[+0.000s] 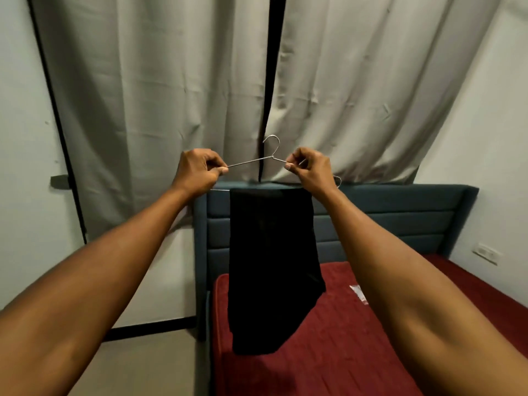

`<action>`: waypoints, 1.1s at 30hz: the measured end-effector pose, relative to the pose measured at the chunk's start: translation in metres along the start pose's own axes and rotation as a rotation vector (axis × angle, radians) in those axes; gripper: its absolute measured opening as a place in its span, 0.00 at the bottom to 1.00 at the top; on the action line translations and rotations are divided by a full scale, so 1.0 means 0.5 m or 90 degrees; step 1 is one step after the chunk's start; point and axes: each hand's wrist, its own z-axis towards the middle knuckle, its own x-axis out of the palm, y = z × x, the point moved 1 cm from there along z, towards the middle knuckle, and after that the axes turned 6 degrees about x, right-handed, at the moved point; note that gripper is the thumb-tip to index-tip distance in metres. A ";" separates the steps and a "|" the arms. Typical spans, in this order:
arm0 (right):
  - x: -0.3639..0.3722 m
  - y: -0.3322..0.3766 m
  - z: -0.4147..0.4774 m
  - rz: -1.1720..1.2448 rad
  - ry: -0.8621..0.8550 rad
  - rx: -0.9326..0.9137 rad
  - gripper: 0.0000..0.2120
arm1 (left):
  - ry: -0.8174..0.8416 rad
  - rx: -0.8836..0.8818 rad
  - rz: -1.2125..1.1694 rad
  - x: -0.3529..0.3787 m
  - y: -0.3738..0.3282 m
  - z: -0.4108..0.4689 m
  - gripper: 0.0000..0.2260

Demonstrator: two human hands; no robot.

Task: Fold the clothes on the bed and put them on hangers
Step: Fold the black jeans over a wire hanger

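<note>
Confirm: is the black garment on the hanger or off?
On. The garment hangs draped over the hanger bar, held up by left hand and right hand.

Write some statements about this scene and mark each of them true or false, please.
1. The left hand and the right hand both pinch the wire hanger. True.
2. The black garment lies flat on the mattress. False: it hangs from the hanger's lower bar.
3. The headboard is red. False: it is dark blue; the mattress is red.
4. A small clear packet lies on the mattress. True.
</note>
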 end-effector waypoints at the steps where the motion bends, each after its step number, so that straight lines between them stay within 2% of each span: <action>1: 0.005 0.037 0.032 0.004 0.001 0.008 0.05 | -0.001 0.000 0.008 -0.036 0.001 0.037 0.02; 4: 0.029 0.130 0.125 0.021 0.007 0.009 0.05 | -0.006 0.002 0.040 -0.139 0.017 0.129 0.02; 9: 0.109 0.264 0.237 0.065 0.028 -0.050 0.06 | -0.033 0.000 0.101 -0.305 0.060 0.210 0.02; 13: 0.196 0.393 0.291 0.111 0.036 -0.097 0.09 | -0.047 0.025 0.153 -0.422 0.079 0.246 0.07; 18: 0.318 0.549 0.352 0.132 0.070 -0.179 0.07 | -0.160 0.025 0.221 -0.543 0.115 0.278 0.03; 21: 0.368 0.597 0.406 0.147 0.093 -0.225 0.08 | -0.214 0.007 0.228 -0.616 0.168 0.312 0.03; 24: 0.428 0.610 0.477 0.167 0.170 -0.233 0.10 | -0.235 -0.019 0.260 -0.683 0.242 0.351 0.04; 27: 0.518 0.606 0.567 0.231 0.256 -0.231 0.11 | -0.251 -0.039 0.296 -0.747 0.335 0.391 0.03; 31: 0.710 0.624 0.679 0.444 0.339 -0.210 0.15 | -0.276 -0.078 0.340 -0.836 0.481 0.445 0.03; 33: 0.809 0.651 0.709 0.552 0.375 -0.191 0.14 | -0.289 -0.093 0.356 -0.884 0.540 0.462 0.03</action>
